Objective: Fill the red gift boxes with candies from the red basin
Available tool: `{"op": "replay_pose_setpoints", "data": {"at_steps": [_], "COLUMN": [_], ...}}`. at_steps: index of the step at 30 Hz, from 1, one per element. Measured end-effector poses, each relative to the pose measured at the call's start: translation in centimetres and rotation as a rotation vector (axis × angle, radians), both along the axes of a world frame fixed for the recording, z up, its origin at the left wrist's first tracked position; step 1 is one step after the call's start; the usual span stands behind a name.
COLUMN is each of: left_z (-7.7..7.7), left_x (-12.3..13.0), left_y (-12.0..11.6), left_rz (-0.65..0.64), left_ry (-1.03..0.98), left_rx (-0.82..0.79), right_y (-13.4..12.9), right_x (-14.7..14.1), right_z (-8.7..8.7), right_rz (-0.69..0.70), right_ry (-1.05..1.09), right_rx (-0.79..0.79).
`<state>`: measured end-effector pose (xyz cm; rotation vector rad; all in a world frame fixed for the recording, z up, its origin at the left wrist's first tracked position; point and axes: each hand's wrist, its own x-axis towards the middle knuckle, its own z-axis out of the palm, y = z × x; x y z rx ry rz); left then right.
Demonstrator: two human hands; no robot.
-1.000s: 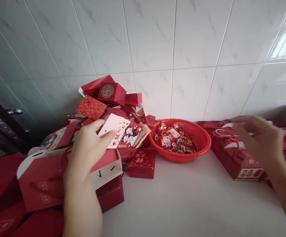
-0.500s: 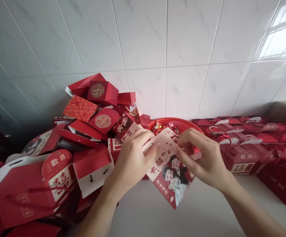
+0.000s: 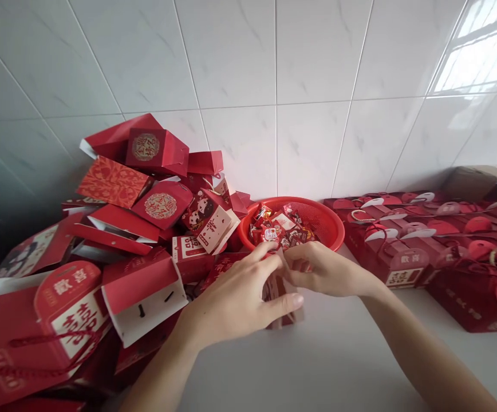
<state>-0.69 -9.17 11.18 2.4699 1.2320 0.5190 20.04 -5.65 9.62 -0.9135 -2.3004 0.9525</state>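
A small red paper gift box (image 3: 273, 290) stands over the white surface in front of me, mostly covered by my fingers and somewhat blurred. My left hand (image 3: 235, 294) is wrapped over its left side and top, with the thumb stretched across the near side. At its upper right edge, the fingertips of my right hand (image 3: 328, 269) are closed on the box. Just behind both hands sits a red plastic basket (image 3: 332, 226) holding wrapped candies (image 3: 287, 226).
To my left rises a loose pile of red gift boxes (image 3: 160, 203), some with flaps open. Rows of closed gift boxes (image 3: 407, 257) with handles line the right. A tiled wall (image 3: 308, 149) runs behind everything. Further right is a brown carton (image 3: 467, 182).
The gift box, tilted with its couple picture facing me before, is now lower, upright and turned. Both hands moved down with it. The view shifted, so the candies show more fully.
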Motion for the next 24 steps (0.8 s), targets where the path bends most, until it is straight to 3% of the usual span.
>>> {"op": "replay_pose_setpoints", "data": {"at_steps": [5, 10, 14, 18, 21, 24], "left_z": [0.3, -0.2, -0.7, -1.3, -1.8, -2.4], "left_x": [-0.3, -0.7, -0.2, 0.8, 1.3, 1.3], "left_y": [1.1, 2.5, 3.3, 3.6, 3.7, 3.9], "left_rz": [-0.064, -0.038, 0.004, 0.090, 0.105, 0.070], "left_ry": [-0.129, -0.161, -0.206, -0.342, -0.406, -0.342], "left_rx": [-0.104, -0.069, -0.135, -0.176, -0.232, -0.304], "right_y": [0.7, 2.1, 3.9, 7.0, 10.0, 12.9], "right_x": [0.8, 1.2, 2.7, 4.9, 5.8, 5.4], "right_z": [0.2, -0.3, -0.6, -1.5, -2.4, -2.9], "right_rz": [0.107, 0.154, -0.009, -0.324, -0.563, -0.610], "right_ry": [-0.001, -0.005, 0.093, 0.265, 0.060, -0.240], "right_rx": [0.044, -0.042, -0.040, 0.006, 0.054, 0.069]}}
